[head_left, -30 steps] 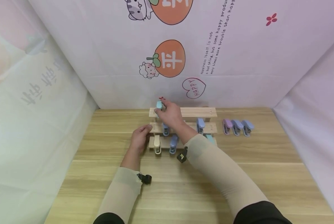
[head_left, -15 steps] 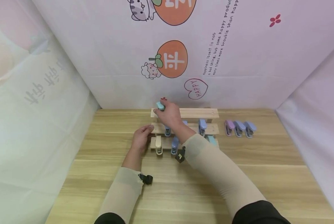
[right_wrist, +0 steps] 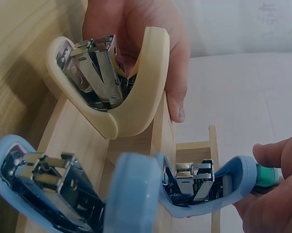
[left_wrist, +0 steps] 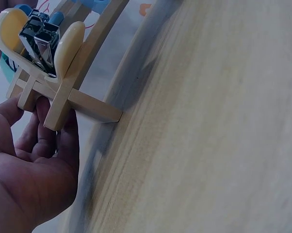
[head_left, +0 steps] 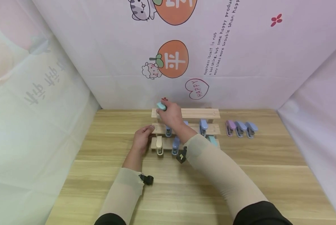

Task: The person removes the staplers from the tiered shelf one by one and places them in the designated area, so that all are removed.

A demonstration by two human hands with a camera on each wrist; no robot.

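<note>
A three-tier wooden rack (head_left: 200, 113) stands near the back of the table. My left hand (head_left: 141, 139) grips its left end, thumb and fingers about the wooden side frame in the left wrist view. At the top tier's left end, my right hand (head_left: 171, 115) pinches a teal stapler (head_left: 161, 106) between thumb and fingers; its lower part is hidden. The bottom tier bears a cream stapler (head_left: 159, 144), a blue stapler (head_left: 175, 146) and, at its right, a teal stapler (head_left: 212, 140) partly behind my sleeve. Blue staplers (head_left: 203, 126) sit on the middle tier, one mostly hidden by my right hand.
Right of the rack, a purple stapler (head_left: 230, 128) and two blue staplers (head_left: 251, 129) stand in a row on the wooden table (head_left: 179, 193). A printed white cloth (head_left: 114, 62) hangs close behind the rack, with white cloth on both sides.
The teal stapler has tilted from upright to slanting in my right hand, still at the top tier's left end. My left hand keeps its hold on the rack. The head view has shifted slightly.
</note>
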